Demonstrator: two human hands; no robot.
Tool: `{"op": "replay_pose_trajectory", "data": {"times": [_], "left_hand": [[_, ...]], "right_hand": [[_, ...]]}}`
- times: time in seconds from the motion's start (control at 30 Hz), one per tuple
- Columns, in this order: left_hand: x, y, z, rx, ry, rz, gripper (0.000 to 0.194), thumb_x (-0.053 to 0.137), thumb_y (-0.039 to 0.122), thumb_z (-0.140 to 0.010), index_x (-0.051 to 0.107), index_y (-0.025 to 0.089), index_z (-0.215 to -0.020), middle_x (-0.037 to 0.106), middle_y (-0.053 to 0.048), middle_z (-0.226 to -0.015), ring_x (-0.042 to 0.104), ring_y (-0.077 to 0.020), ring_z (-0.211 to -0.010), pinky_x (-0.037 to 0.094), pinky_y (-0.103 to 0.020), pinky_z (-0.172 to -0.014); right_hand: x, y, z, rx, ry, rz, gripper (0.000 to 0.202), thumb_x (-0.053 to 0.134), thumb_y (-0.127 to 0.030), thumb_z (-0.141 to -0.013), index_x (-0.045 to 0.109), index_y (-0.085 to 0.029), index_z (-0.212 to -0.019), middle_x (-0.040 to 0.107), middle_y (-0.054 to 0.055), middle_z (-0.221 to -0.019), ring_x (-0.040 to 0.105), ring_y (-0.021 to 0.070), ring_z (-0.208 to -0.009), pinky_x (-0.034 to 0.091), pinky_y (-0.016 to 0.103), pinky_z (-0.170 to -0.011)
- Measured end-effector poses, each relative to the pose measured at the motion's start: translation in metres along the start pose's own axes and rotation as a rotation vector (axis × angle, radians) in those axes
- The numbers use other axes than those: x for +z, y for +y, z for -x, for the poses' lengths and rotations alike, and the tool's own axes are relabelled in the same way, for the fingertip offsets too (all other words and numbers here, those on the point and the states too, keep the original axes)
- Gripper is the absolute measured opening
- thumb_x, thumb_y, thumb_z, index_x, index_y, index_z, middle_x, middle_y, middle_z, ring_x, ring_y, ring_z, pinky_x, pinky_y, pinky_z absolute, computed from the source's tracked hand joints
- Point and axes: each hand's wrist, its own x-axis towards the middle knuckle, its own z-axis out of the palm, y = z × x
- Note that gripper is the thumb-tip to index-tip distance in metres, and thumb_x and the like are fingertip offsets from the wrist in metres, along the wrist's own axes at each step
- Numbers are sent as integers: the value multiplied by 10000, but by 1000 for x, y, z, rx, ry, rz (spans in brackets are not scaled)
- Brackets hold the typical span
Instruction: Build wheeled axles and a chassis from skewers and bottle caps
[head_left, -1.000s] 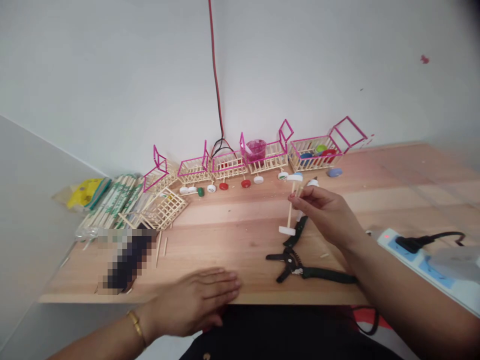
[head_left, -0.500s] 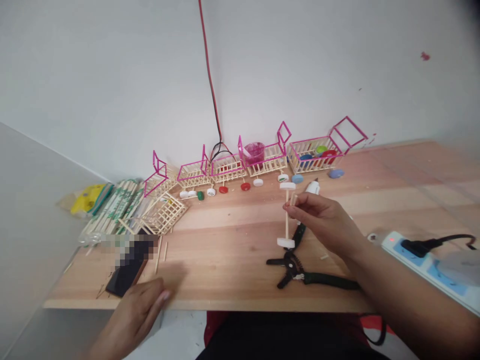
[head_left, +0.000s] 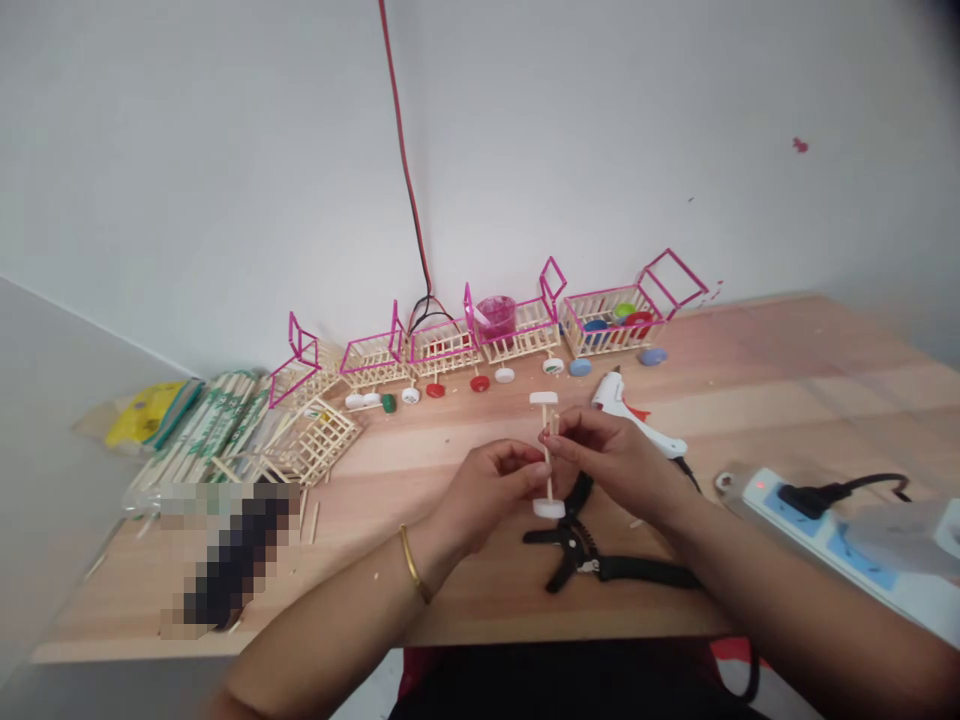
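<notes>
Between my two hands is a wheel axle (head_left: 550, 488), a thin wooden stick with a white bottle cap at each end, standing nearly upright in view. My right hand (head_left: 626, 460) pinches it around the middle, along with a short stick piece beside it. My left hand (head_left: 487, 492), with a gold bangle at the wrist, has its thumb and fingers closed on the lower part of the stick. Just below lie wire strippers (head_left: 574, 548) with black jaws and dark handles. Behind my right hand a white glue gun (head_left: 616, 396) rests on the table.
Several small stick carts (head_left: 375, 362) with pink rims and cap wheels line the wall. A stick frame (head_left: 322, 440) lies at left beside bagged sticks (head_left: 202, 430) and a blurred dark object (head_left: 240, 560). A power strip (head_left: 825, 540) is at right on the wooden table (head_left: 420, 600).
My left hand has risen from the table's front left edge to the axle and closed on it. My right hand keeps hold of the axle. The view has shifted slightly.
</notes>
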Motion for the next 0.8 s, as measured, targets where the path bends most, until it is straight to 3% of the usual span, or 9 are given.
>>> {"op": "replay_pose_trajectory", "data": {"times": [0.17, 0.37, 0.57, 0.8], "left_hand": [[0, -8, -2, -42, -23, 131, 314, 788, 353, -605, 640, 112, -742, 645, -16, -681, 582, -100, -586, 470, -248, -636], [-22, -14, -13, 105, 96, 18, 303, 717, 399, -679, 607, 126, -749, 620, -9, -658, 531, -85, -551, 428, -218, -569], [-41, -18, -24, 294, 204, -360, 224, 616, 313, -764, 632, 148, -914, 610, 1, -668, 541, -102, -589, 431, -211, -573], [-45, -22, -23, 379, 187, -702, 271, 556, 269, -819, 616, 158, -1058, 655, -16, -715, 597, -136, -652, 466, -237, -641]], "right_hand": [[5, 5, 3, -3, -61, 84, 145, 591, -340, -817, 619, -200, -790, 632, 3, -740, 567, 152, -702, 451, 277, -647], [6, 16, 1, -94, -25, 226, 147, 533, -343, -861, 612, -220, -875, 657, 29, -878, 592, 181, -811, 462, 300, -700], [3, 20, 0, -220, -68, 447, 108, 517, -301, -869, 604, -237, -875, 656, 22, -831, 593, 183, -769, 451, 309, -684], [5, 21, 0, -269, -91, 554, 117, 517, -300, -871, 607, -226, -864, 662, 26, -803, 597, 184, -737, 442, 311, -660]]}}
